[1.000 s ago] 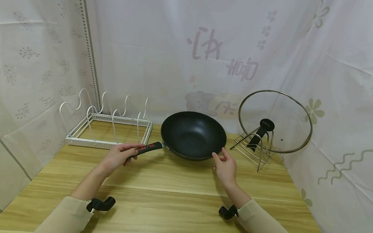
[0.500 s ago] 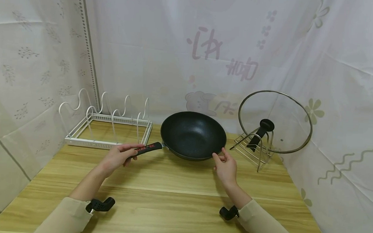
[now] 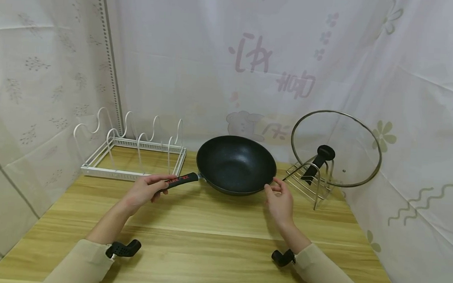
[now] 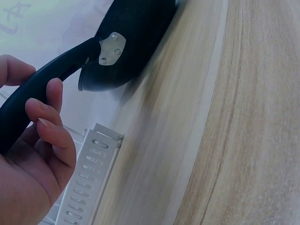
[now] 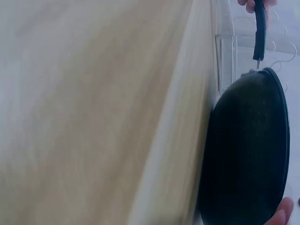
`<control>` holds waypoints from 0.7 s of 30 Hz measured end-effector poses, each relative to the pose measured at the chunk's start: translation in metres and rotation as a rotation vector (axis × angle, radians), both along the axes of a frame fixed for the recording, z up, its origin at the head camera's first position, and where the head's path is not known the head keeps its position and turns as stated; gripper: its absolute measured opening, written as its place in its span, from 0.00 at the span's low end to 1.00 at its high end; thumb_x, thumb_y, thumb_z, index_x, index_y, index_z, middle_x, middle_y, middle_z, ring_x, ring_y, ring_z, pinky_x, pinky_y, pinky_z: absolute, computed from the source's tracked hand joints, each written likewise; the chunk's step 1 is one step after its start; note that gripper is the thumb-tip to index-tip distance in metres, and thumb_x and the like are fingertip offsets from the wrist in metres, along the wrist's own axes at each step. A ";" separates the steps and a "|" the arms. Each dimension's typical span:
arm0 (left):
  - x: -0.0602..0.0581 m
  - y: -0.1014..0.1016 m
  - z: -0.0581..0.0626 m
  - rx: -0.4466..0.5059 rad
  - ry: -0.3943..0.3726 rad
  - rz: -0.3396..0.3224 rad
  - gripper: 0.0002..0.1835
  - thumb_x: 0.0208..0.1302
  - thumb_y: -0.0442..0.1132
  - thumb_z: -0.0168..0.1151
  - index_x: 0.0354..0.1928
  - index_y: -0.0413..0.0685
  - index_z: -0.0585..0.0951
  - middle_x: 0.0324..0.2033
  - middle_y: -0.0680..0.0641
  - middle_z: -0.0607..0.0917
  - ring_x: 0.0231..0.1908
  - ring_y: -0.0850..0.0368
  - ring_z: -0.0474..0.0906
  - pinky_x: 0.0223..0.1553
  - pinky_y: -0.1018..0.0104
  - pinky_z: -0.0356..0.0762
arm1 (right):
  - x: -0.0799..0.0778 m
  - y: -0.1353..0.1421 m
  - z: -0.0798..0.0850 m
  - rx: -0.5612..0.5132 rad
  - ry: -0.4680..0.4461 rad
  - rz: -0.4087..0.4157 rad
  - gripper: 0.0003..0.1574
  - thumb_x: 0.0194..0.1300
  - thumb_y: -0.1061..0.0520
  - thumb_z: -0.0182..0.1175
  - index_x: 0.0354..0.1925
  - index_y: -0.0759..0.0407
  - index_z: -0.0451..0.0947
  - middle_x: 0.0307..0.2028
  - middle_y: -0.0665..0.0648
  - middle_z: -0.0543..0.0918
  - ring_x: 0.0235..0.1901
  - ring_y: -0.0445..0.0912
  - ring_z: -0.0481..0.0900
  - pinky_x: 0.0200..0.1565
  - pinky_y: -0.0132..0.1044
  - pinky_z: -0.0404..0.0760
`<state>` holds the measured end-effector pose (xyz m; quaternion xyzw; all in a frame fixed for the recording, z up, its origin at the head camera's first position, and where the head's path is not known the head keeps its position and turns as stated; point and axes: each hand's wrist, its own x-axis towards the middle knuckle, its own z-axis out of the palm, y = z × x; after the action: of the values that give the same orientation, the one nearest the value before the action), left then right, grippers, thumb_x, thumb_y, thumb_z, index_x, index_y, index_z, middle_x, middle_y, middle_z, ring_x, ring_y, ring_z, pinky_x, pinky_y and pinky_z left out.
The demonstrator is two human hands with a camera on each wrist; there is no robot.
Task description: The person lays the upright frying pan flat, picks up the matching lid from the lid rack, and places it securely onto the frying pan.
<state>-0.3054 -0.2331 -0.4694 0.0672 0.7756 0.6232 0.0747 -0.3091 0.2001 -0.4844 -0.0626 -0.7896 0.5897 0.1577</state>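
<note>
A black wok (image 3: 236,165) sits at the back middle of the wooden table, its bowl facing up. Its dark handle (image 3: 184,180), with red lettering, points left and toward the front. My left hand (image 3: 141,193) grips this handle; in the left wrist view the fingers (image 4: 51,126) curl under it and a metal bracket (image 4: 112,48) joins it to the bowl. My right hand (image 3: 281,204) is at the wok's right front rim, thumb and fingertips right at the edge and loosely bent. The right wrist view catches only its fingertips (image 5: 283,211) beside the rim.
A white wire rack (image 3: 113,175) stands at the back left, close to the wok handle. To the right, a small metal stand (image 3: 316,191) props up a glass lid (image 3: 349,143) with a black knob. Printed curtains hang along the back and sides.
My right hand has shifted slightly right, its thumb and fingertips drawing back from the wok's rim. My left hand keeps its hold on the handle, and the wok stays in place.
</note>
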 end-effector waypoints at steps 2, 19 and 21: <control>0.000 0.000 0.000 -0.003 0.002 0.000 0.24 0.81 0.38 0.61 0.74 0.39 0.80 0.32 0.51 0.87 0.22 0.63 0.69 0.27 0.68 0.66 | -0.002 0.003 0.002 -0.012 0.041 0.020 0.27 0.79 0.55 0.65 0.71 0.61 0.77 0.46 0.55 0.83 0.31 0.40 0.84 0.32 0.29 0.80; 0.001 0.000 0.000 0.011 -0.002 -0.007 0.25 0.81 0.38 0.62 0.74 0.37 0.80 0.31 0.51 0.87 0.22 0.63 0.68 0.27 0.67 0.65 | -0.017 0.055 0.055 -0.022 0.206 0.095 0.19 0.82 0.56 0.62 0.62 0.67 0.83 0.45 0.44 0.85 0.45 0.39 0.83 0.47 0.27 0.82; 0.001 -0.001 0.000 0.014 -0.005 -0.011 0.25 0.81 0.39 0.61 0.74 0.37 0.79 0.32 0.51 0.87 0.22 0.63 0.68 0.27 0.67 0.66 | -0.018 0.062 0.061 -0.030 0.216 0.085 0.20 0.82 0.55 0.62 0.62 0.69 0.82 0.43 0.42 0.85 0.44 0.36 0.83 0.48 0.25 0.83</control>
<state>-0.3045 -0.2339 -0.4694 0.0703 0.7706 0.6285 0.0795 -0.3268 0.2622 -0.4231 0.0322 -0.7609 0.6111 0.2158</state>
